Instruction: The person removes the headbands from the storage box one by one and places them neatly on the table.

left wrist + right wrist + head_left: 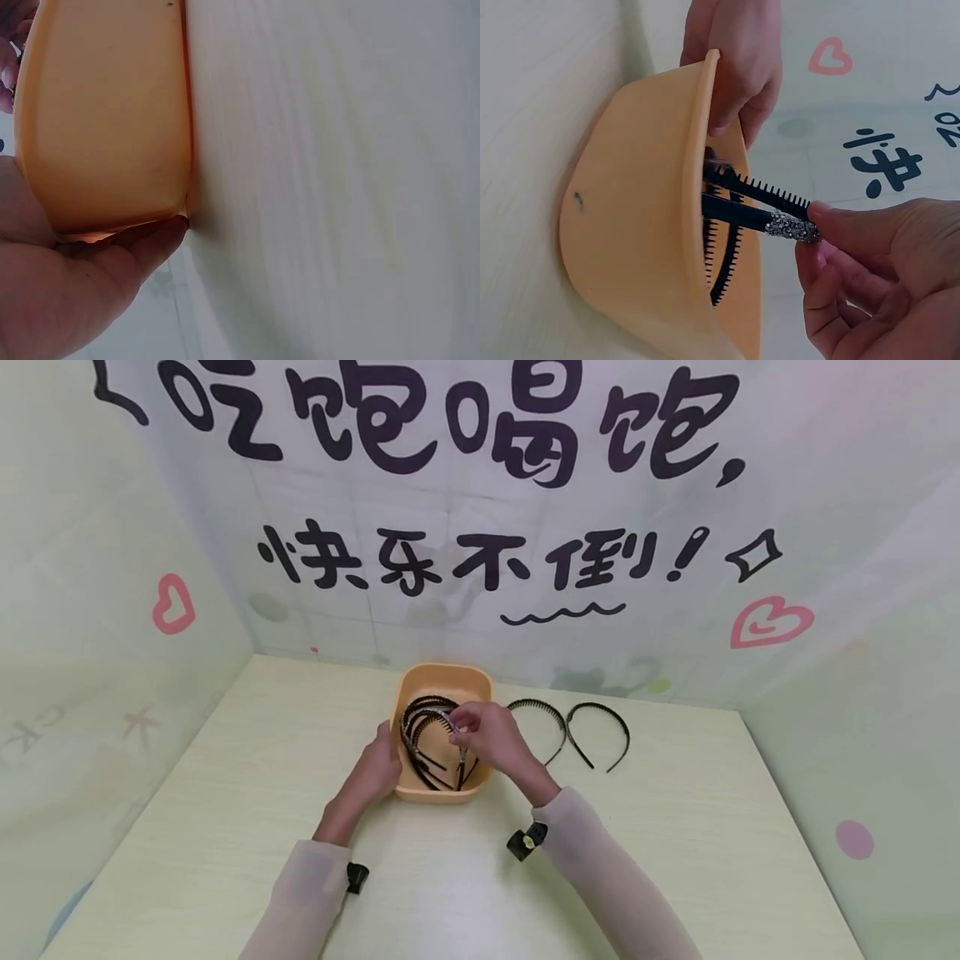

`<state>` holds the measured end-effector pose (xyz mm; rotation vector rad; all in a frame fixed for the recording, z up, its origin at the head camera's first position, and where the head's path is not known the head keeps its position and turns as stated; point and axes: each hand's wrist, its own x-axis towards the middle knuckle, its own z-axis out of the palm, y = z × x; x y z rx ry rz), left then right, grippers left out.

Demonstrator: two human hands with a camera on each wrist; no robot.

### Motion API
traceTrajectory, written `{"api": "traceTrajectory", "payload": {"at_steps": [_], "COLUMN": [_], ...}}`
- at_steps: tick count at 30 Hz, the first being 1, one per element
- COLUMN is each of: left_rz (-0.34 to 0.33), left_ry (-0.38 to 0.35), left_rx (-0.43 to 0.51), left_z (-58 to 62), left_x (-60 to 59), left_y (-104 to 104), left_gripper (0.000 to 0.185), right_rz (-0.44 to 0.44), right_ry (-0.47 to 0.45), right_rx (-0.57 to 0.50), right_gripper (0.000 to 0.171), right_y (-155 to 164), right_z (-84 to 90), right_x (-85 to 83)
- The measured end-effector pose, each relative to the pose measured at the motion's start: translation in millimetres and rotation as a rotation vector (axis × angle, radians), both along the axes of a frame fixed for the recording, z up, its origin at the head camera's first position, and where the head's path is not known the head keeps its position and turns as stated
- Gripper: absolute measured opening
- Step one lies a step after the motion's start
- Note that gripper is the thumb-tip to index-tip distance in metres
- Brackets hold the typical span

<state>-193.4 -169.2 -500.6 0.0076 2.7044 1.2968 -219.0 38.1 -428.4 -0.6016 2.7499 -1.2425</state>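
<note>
My left hand point(375, 767) grips the left side of an orange plastic bin point(442, 797). In the left wrist view, its fingers point(142, 251) lie along the bin's outer wall. Several black headbands point(431, 702) lie jumbled in the bin, some with comb teeth. Over the bin's right side, my right hand point(495, 739) pinches a headband with silver glitter point(791, 226) between thumb and fingertips. A black toothed band point(765, 193) runs right beside it up to the thumb. The lower ends of both pass down behind the bin's rim.
Right of the bin, a toothed black headband point(551, 708) and a plain black headband point(618, 720) lie side by side on the pale table point(712, 827). A white printed sheet point(465, 635) hangs behind, with side sheets at left and right.
</note>
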Motion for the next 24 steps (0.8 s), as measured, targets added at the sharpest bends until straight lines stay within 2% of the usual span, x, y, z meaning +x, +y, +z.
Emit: {"api": "traceTrajectory", "payload": {"at_steps": [3,10,17,20,24], "left_rz": [0.001,-0.001,-0.003,-0.007,-0.009], "left_ry": [0.003,0.01,0.003,0.004,0.005], "left_rx": [0.004,0.001,0.011,0.013,0.007], "left_z": [-0.3,-1.8,-2.2,-1.9,-1.7], "left_x": [-0.6,-1.9,-1.0,-0.7,-0.6], "left_y": [-0.5,-0.3,-0.4,-0.3,0.0], "left_gripper": [0.057,0.057,0.056,0.056,0.057], "right_rz": [0.005,-0.053,-0.12,-0.153,-0.195], "right_ry": [-0.009,0.004,0.094,0.088,0.015], "right_rx": [-0.01,-0.082,-0.159,-0.242,-0.406], "right_gripper": [0.021,0.019,0.022,0.022,0.022], "right_y": [0.1,-0.4,5.4,8.9,12.5], "right_z": [2.0,0.9,-3.8,-6.3,-9.1], "right_x": [-0.8,0.5,-2.8,-6.3,-11.1]}}
